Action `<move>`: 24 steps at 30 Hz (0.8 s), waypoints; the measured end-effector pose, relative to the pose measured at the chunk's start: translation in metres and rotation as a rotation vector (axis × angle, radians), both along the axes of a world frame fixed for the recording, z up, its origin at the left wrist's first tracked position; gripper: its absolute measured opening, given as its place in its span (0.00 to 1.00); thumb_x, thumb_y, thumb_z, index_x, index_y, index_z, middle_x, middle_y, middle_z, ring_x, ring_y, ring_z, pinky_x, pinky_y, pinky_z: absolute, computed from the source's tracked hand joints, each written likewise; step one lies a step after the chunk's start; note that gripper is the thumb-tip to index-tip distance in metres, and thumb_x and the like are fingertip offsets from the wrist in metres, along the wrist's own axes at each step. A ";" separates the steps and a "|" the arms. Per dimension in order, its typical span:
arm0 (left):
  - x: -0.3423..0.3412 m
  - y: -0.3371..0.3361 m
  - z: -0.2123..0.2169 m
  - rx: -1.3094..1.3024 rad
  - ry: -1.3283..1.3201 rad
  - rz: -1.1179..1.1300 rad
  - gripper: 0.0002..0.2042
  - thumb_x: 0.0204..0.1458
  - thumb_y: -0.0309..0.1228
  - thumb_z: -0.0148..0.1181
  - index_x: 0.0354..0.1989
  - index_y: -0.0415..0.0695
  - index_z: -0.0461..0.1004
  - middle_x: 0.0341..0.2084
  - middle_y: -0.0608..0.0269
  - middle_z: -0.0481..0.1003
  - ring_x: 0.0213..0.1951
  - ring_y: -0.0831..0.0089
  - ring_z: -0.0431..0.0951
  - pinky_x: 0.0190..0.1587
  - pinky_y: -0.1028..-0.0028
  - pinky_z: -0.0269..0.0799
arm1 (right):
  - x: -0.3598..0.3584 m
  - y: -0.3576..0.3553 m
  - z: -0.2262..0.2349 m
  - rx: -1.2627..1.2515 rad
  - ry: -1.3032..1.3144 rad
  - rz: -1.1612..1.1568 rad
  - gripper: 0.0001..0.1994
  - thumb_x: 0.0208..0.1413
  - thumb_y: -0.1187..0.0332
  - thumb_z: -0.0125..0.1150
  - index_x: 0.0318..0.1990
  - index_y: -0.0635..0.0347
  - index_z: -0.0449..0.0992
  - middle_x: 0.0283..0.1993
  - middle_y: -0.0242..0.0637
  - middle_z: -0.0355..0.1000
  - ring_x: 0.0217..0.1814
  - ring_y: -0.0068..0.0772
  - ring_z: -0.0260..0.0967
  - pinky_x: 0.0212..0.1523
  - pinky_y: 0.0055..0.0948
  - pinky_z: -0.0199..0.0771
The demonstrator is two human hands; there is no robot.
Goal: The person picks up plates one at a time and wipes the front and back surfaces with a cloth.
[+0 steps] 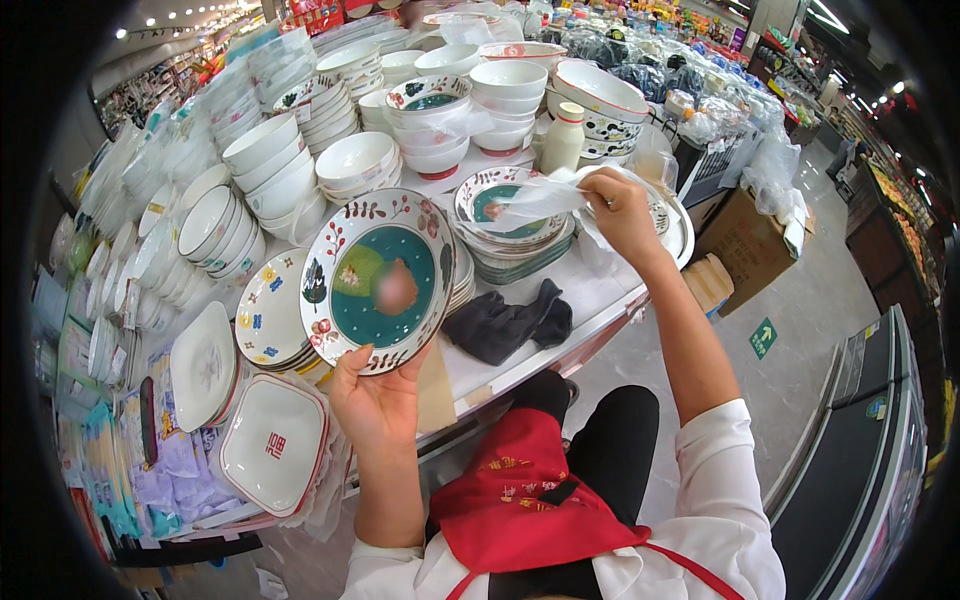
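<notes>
Plate (378, 283), lower edge (408, 354) in left grip (378, 398)

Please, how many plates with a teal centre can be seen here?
2: the held plate in the left hand, and the top plate of the middle stack, partly covered by the translucent sheet. More may be hidden within stacks.

Bright scene; ceiling lights (828, 18) glaring; edges fisheye-bent, corners black; patch on plate (362, 277) blurred.
</notes>
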State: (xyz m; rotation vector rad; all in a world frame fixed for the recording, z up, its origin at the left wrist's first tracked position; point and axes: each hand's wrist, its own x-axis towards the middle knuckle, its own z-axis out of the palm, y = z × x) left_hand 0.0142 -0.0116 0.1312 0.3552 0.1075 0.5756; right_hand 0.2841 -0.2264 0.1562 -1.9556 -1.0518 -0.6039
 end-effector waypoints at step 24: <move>0.219 -0.106 0.040 0.303 0.212 -0.584 0.18 0.60 0.28 0.42 0.56 0.29 0.57 0.53 0.42 0.65 0.54 0.50 0.70 0.54 0.51 0.72 | 0.062 -0.127 -0.090 0.167 0.055 -0.305 0.04 0.45 0.81 0.58 0.30 0.67 0.76 0.31 0.47 0.74 0.38 0.47 0.71 0.41 0.35 0.70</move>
